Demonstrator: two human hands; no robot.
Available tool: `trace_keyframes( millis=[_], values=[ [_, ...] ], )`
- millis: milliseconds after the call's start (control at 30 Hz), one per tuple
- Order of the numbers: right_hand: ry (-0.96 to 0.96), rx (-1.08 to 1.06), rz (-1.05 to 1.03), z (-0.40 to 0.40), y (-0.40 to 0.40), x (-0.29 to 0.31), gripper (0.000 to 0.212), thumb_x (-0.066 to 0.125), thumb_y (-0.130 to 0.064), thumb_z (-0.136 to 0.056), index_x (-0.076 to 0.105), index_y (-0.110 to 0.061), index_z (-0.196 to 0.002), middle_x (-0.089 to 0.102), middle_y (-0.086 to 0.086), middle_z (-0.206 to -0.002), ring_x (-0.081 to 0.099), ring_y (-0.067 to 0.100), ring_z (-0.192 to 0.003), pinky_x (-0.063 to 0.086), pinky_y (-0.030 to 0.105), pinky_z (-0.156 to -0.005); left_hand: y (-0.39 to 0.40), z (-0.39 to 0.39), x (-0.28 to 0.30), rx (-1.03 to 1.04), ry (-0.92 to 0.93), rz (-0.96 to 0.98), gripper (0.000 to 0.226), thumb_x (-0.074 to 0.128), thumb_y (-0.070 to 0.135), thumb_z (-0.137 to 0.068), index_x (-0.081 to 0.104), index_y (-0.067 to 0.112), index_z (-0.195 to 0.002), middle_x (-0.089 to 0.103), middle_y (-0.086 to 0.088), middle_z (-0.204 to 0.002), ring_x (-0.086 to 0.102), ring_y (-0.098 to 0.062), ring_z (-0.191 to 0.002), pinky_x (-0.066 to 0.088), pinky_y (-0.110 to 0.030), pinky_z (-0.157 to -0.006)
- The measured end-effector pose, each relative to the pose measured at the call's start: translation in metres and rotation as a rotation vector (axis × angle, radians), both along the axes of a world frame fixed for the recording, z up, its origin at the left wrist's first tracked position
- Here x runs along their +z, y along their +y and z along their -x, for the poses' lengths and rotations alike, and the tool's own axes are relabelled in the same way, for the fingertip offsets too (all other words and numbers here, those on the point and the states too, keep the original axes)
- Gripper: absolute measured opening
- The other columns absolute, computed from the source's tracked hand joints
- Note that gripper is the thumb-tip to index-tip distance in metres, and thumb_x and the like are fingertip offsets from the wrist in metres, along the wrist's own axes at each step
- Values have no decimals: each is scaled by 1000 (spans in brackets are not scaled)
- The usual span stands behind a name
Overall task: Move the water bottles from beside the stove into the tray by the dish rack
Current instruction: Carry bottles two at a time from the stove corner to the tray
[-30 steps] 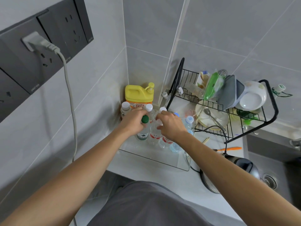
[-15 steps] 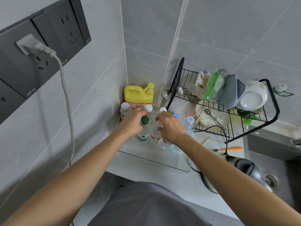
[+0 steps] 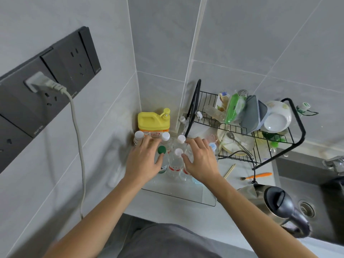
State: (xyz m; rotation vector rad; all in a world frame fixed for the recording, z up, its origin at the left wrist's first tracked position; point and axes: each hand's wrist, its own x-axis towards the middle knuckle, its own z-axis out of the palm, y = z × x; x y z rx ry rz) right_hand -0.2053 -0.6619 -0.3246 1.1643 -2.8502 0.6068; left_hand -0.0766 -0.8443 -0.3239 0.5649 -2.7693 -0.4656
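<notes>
- The clear shallow rectangular tray sits on the pale countertop at its far left corner, just beside the black wire dish rack.
- Several clear plastic water bottles stand upright in the far half of the tray, packed close together: one green-capped clear bottle, a white-capped clear bottle with a red label, and further white-capped bottles behind them. A blue-capped clear bottle stands at the tray's right edge against the rack.
- The left hand hovers over the left bottles, fingers spread and nearly straight, thumb touching the green-capped bottle just below its cap. It grips nothing.
- The right hand lies over the right bottles, fingers extended and loosely splayed, thumb against the red-labelled bottle. No closed grasp is evident.
- A yellow plastic detergent jug with a pump stands in the corner behind the tray.
- Assessment: the bottles in view are already inside the tray, and both hands appear to be steadying or releasing them. The stove is out of view, so whether any bottles remain there cannot be told.
- The near half of the tray holds no bottles.
</notes>
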Motion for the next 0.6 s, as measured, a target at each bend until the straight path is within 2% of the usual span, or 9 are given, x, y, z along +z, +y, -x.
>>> trace_keyframes(
  millis=[100,233,367,467,600],
  values=[
    [55,-93,10,-11,16,9,43,70,-36,-92,64,-14,-129,61,6,-125,55,33,-111,51,49,-93,8,2,8,-11,18,82,50,67,39,-91,63,20,-137,60,-4,-134,57,-32,-127,54,-47,-93],
    [63,-214,14,-29,42,20,52,60,-46,-94,58,-20,-138,55,5,-141,50,31,-125,46,46,-102,29,13,14,-106,11,126,56,64,46,-95,60,20,-145,55,-10,-150,51,-38,-137,43,-52,-109],
    [57,-380,30,-53,90,28,57,56,-51,-95,53,-23,-145,49,3,-151,45,30,-134,45,47,-106,69,26,19,-268,53,143,58,60,48,-98,60,18,-148,54,-13,-155,49,-40,-142,41,-54,-114],
    [57,-508,53,-76,145,33,60,56,-53,-95,52,-24,-147,49,2,-153,44,30,-139,43,48,-111,118,35,28,-401,79,138,60,67,46,-97,58,18,-151,50,-13,-160,45,-39,-147,39,-56,-118],
    [75,-709,132,-107,237,41,57,59,-54,-93,56,-26,-142,52,-2,-148,46,27,-137,45,47,-106,204,42,43,-564,69,140,63,59,50,-99,50,24,-156,42,-9,-166,33,-35,-155,35,-54,-120]
  ],
)
